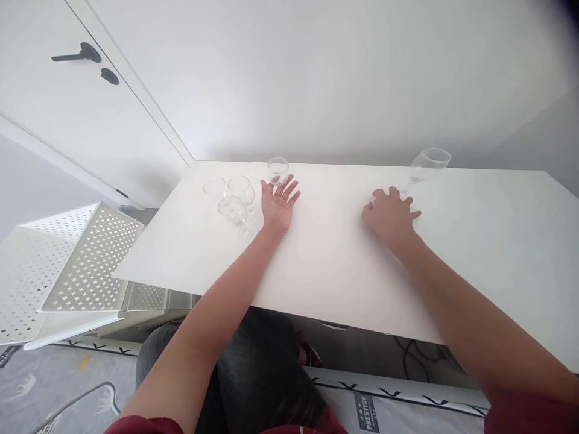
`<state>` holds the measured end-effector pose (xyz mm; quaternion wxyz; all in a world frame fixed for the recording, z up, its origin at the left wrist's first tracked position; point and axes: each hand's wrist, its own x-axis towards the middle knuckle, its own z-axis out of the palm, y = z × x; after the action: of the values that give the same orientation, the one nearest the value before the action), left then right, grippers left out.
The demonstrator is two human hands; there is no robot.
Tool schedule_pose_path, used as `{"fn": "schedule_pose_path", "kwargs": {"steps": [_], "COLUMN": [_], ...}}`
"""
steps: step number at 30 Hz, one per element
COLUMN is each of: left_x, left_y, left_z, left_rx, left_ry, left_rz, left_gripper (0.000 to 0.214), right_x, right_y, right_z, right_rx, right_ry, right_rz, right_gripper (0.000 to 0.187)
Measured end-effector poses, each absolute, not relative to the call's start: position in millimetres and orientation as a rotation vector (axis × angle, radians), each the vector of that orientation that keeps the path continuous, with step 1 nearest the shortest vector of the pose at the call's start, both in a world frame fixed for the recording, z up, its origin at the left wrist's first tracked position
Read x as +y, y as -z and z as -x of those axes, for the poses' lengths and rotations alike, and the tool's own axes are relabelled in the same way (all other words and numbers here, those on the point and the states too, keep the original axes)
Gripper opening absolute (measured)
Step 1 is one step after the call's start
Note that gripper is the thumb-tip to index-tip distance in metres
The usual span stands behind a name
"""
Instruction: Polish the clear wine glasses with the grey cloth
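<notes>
My left hand (277,205) is turned palm up over the table, its fingers spread. Right at its fingertips stands a clear stemmed glass (278,171); its lower part is hidden behind the fingers. Left of that hand is a cluster of three clear stemmed glasses: one in front (233,210), one behind it (241,190), and one farther left (214,185). My right hand (391,212) is palm down with fingers apart, low over the table. Just beyond its fingers a wine glass (429,164) appears to lean right; its foot is hidden, so contact is unclear.
The white table (330,253) backs onto a white wall. A door with a black handle (81,53) is at the upper left. Perforated white metal shelving (94,259) stands by the table's left end. Dark cables (414,355) hang below the table's front edge.
</notes>
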<state>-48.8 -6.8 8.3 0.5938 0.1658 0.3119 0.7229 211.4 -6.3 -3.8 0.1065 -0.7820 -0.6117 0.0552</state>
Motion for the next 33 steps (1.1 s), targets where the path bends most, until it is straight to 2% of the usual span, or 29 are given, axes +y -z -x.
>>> {"fn": "schedule_pose_path", "kwargs": {"steps": [4, 7, 10, 15, 18, 22, 29, 30, 33], "left_x": [-8, -11, -15, -19, -19, -18, -25, -27, -34], "left_y": [-7, -7, -8, -6, -3, 4, 6, 4, -2], "left_z": [44, 38, 33, 30, 28, 21, 4, 2, -2], "left_rx": [0.686, 0.657, 0.66, 0.702, 0.742, 0.782, 0.871, 0.855, 0.777], "left_ry": [-1.638, -1.582, -1.509, -1.403, -1.376, -1.372, -1.43, -1.42, -1.442], "left_rz": [-0.513, -0.656, -0.753, -0.934, -1.008, -1.088, -1.008, -1.002, -0.984], "left_gripper": [0.041, 0.031, 0.033, 0.038, 0.041, 0.043, 0.048, 0.048, 0.047], "right_x": [-30, -40, -36, -22, -22, -32, -43, -44, -44], "right_y": [1, -2, 0, 8, 6, -1, -2, -2, -1], "right_z": [-182, -168, -171, -187, -188, -176, -156, -154, -151], "right_rx": [-2.03, -2.176, -2.092, -2.024, -2.035, -1.813, -1.669, -1.68, -1.726], "right_ry": [-0.139, -0.176, -0.338, -0.325, -0.382, -0.525, -0.293, -0.268, -0.252], "right_rz": [2.204, 1.941, 1.64, 1.648, 1.646, 1.343, 1.11, 1.063, 0.993], "right_gripper": [0.049, 0.056, 0.065, 0.042, 0.038, 0.038, 0.013, 0.011, 0.023]}}
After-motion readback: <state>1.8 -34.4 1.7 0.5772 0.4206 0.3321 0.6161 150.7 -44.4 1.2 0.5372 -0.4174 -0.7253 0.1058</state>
